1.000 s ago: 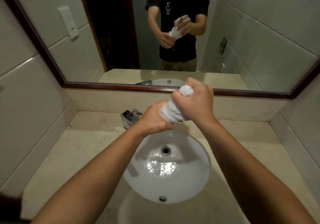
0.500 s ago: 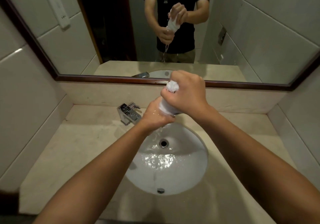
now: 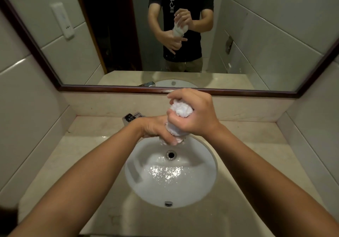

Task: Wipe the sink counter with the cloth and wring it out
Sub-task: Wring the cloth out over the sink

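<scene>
Head view: your left hand (image 3: 156, 128) and right hand (image 3: 192, 115) squeezed the twisted white cloth (image 3: 180, 111), soft and soaked, gripped at both ends.

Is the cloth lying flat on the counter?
No, the cloth is bunched up and gripped by both the left hand and right hand above the sink.

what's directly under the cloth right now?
The white basin, with its drain and pooled water. Both the left hand and right hand grip the cloth, covering its middle.
</scene>
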`<act>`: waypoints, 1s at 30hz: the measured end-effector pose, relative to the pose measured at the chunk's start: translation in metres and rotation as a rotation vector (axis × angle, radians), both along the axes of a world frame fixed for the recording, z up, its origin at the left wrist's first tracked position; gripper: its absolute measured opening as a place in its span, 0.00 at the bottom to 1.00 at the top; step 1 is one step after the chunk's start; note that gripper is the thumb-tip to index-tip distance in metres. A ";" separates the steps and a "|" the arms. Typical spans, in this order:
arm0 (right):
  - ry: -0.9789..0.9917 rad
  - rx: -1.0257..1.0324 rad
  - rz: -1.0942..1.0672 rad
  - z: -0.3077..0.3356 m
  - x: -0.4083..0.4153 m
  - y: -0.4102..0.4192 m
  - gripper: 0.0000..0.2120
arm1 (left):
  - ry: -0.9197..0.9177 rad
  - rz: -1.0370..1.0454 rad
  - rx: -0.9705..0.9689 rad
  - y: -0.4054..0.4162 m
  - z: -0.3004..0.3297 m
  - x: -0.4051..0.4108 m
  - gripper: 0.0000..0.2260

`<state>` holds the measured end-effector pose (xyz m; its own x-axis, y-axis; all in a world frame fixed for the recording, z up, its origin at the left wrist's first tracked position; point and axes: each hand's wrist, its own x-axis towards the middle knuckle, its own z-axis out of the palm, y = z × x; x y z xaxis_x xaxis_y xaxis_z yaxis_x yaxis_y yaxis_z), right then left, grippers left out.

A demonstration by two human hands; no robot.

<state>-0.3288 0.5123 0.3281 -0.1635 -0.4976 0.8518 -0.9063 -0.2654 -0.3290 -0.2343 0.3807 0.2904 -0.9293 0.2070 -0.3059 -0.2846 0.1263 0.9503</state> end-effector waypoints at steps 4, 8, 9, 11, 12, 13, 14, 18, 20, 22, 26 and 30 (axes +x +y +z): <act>-0.038 0.120 0.030 0.001 -0.006 0.013 0.11 | 0.083 0.181 -0.096 0.011 -0.001 0.004 0.26; -0.579 0.410 0.200 0.003 -0.008 0.036 0.16 | 0.244 0.568 -0.596 0.009 -0.001 0.006 0.21; -0.814 0.403 0.183 0.001 -0.008 0.041 0.18 | 0.295 0.613 -0.869 0.006 -0.002 0.007 0.21; -1.184 0.444 -0.018 -0.009 -0.012 0.048 0.21 | 0.344 0.645 -1.349 0.002 -0.006 0.010 0.23; -1.310 0.536 -0.096 -0.014 -0.013 0.052 0.23 | 0.355 0.650 -1.498 0.001 -0.009 0.011 0.24; -1.438 0.637 -0.107 -0.019 -0.012 0.054 0.25 | 0.368 0.642 -1.604 0.000 -0.013 0.013 0.25; -1.581 0.706 -0.060 -0.025 -0.010 0.054 0.27 | 0.389 0.623 -1.689 0.001 -0.014 0.014 0.26; -2.011 0.651 0.215 -0.050 0.003 0.037 0.32 | 0.535 0.473 -1.814 0.010 -0.018 0.012 0.25; -2.064 0.573 0.289 -0.059 0.008 0.026 0.32 | 0.612 0.408 -1.815 0.021 -0.017 0.011 0.22; -2.093 0.477 0.233 -0.065 0.012 0.020 0.30 | 0.700 0.372 -1.818 0.030 -0.018 0.012 0.20; -2.144 0.209 0.022 -0.071 0.017 0.014 0.38 | 0.793 0.343 -1.794 0.037 -0.019 0.016 0.22; -2.045 0.006 -0.015 -0.072 0.017 0.013 0.19 | 0.703 0.394 -1.717 0.038 -0.015 0.019 0.38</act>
<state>-0.3120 0.5257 0.2561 -0.6846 -0.4887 -0.5408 0.7057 -0.2586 -0.6596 -0.2156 0.4184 0.2758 -0.8717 -0.0937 0.4810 -0.2003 0.9639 -0.1753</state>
